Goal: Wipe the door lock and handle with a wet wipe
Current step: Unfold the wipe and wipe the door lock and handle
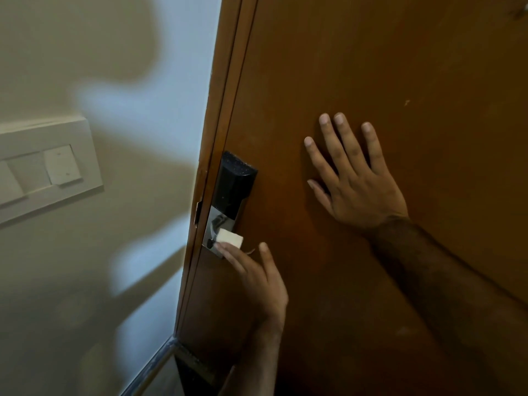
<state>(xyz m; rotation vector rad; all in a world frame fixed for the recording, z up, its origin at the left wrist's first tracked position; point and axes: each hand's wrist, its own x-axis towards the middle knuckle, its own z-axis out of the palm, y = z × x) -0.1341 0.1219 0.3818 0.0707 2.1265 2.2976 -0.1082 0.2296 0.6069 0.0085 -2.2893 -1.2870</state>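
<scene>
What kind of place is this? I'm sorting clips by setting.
Probably indoors at a room entrance, home or hotel: a wooden door with an electronic lock, beside a painted wall carrying a switch plate.

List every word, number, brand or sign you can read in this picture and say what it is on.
None can be read.
Lock: the black panel has faint specks near its top, too dim and small to tell as digits or marks.
Switch plate: tiny marks on one rocker, too small to read.
Door, wipe under the left hand, and right hand: no text.
</scene>
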